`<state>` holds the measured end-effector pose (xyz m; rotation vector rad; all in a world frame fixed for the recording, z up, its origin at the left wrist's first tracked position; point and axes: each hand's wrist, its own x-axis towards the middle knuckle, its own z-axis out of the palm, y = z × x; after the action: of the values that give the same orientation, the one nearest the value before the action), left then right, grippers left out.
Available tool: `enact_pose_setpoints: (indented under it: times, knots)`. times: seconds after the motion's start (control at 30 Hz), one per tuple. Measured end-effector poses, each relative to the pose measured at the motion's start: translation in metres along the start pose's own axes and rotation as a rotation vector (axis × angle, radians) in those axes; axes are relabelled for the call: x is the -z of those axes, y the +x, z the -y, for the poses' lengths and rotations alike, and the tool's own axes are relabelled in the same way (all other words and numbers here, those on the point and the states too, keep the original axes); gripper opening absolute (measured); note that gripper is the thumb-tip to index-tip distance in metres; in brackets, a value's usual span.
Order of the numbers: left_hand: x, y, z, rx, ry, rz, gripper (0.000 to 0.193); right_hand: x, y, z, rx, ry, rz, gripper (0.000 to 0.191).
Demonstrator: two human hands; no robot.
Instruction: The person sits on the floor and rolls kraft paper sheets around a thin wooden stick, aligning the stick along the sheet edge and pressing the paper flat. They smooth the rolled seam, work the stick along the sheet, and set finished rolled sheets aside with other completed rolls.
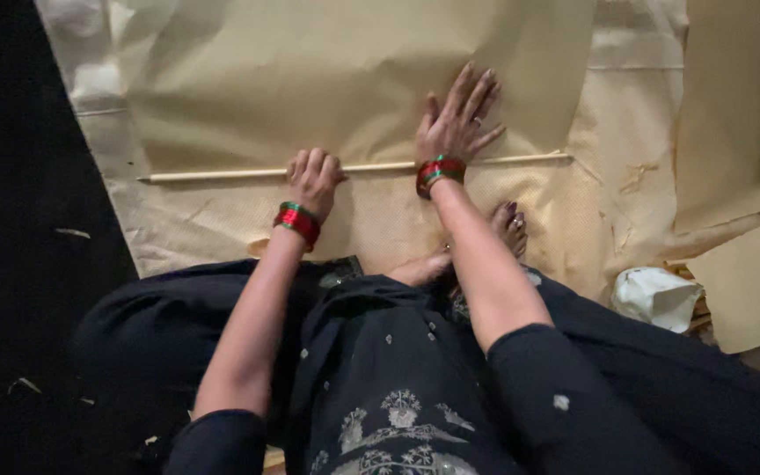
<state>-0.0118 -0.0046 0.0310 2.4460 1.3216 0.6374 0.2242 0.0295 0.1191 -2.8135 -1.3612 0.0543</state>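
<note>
The floor (19,264) is dark at the left, and most of it is covered by large sheets of tan paper (248,79) laid flat and overlapping. One thin wooden stick (222,173) lies on the paper, its long axis running straight across the view from left to right, its pointed end toward the dark floor. The left hand (314,180) sits on top of the stick near its middle, fingers curled narrow around it. The right hand (456,119) lies just beyond the stick, flat on the paper, fingers spread wide and holding nothing; its wrist crosses over the stick and hides a short part of it. Each wrist wears one red and green bangle, two in all. Nearer the person than the stick, one bare foot (507,229) shows from under the dark clothing. A crumpled white wad (657,297) lies to the right, below the stick's far end; what it is cannot be made out.
</note>
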Motion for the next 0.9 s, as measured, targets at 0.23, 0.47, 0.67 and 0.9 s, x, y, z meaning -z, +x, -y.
enact_pose_setpoints:
  times: [0.23,0.47,0.67,0.9]
  knots:
    - [-0.004,0.034,-0.009,0.056,0.025,-0.012,0.02,0.015,0.002,0.006,0.14,0.141,-0.097,0.083]
    - [-0.009,-0.005,-0.013,-0.014,-0.006,0.027,0.023,-0.025,-0.084,-0.011,0.06,-0.004,0.03,0.081]
    - [-0.012,0.03,-0.008,0.002,-0.055,-0.051,0.023,-0.035,-0.019,0.016,0.013,0.106,0.053,0.078]
    - [0.016,0.081,-0.005,0.047,0.038,0.029,0.013,-0.031,0.029,0.036,0.096,0.187,-0.112,0.074]
